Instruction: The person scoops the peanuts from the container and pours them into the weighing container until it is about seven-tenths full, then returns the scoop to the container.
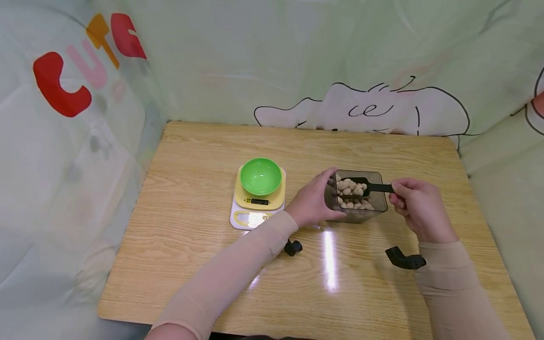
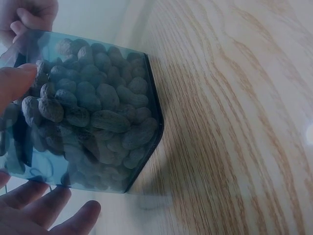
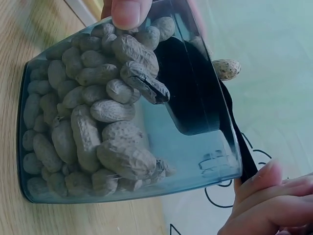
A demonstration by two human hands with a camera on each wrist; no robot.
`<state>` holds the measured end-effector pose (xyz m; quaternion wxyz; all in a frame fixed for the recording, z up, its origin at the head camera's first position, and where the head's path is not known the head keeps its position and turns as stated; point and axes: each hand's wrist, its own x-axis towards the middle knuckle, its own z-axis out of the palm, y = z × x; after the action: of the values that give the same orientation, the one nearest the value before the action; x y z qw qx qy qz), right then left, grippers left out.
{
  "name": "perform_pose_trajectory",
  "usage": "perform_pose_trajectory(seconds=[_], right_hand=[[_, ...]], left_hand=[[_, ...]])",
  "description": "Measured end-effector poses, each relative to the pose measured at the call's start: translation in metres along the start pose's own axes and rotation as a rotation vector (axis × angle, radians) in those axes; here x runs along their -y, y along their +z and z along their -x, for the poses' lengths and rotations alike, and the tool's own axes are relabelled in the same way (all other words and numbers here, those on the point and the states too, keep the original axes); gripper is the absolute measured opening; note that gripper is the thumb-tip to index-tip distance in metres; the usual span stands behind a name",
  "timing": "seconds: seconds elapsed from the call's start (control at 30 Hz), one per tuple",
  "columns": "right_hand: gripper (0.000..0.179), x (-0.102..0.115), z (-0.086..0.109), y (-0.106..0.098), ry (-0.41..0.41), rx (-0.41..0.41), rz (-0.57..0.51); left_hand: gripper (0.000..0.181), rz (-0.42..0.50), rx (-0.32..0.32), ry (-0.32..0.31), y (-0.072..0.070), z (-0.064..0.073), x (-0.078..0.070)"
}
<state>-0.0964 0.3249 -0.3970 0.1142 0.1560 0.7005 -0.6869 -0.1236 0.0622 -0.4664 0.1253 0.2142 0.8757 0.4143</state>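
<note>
A clear, grey-tinted plastic container (image 1: 361, 217) of unshelled peanuts (image 2: 110, 120) stands on the wooden table. My left hand (image 1: 313, 200) grips its left side, thumb and fingers spread on opposite walls. Inside the container, a black scoop (image 3: 188, 93) carries several peanuts near the top of the pile. Its handle sticks out over the right rim, where my right hand (image 1: 420, 208) pinches it between thumb and fingers. One peanut (image 3: 226, 69) shows above the rim in the right wrist view. The scoop's tip is partly hidden by peanuts.
Left of the container, a green bowl (image 1: 261, 176) sits on a yellow and white kitchen scale (image 1: 236, 221); nothing shows inside the bowl. Black wrist-camera mounts (image 1: 403, 259) hang by both forearms. Printed cloth walls border the table (image 1: 187, 198) at the back and sides.
</note>
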Motion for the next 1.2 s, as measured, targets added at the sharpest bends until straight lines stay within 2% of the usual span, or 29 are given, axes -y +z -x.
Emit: perform_pose_trajectory(seconds=[0.37, 0.93, 1.2], right_hand=[[0.021, -0.004, 0.002, -0.007, 0.004, 0.027, -0.207], [0.023, -0.006, 0.004, -0.019, -0.003, 0.080, -0.362], [0.024, 0.001, 0.004, -0.017, -0.032, 0.102, -0.384]], left_hand=[[0.122, -0.002, -0.006, 0.004, 0.000, 0.000, 0.000], [0.123, -0.014, 0.004, 0.002, 0.000, -0.002, 0.000], [0.122, -0.019, 0.011, -0.003, -0.001, -0.001, -0.001]])
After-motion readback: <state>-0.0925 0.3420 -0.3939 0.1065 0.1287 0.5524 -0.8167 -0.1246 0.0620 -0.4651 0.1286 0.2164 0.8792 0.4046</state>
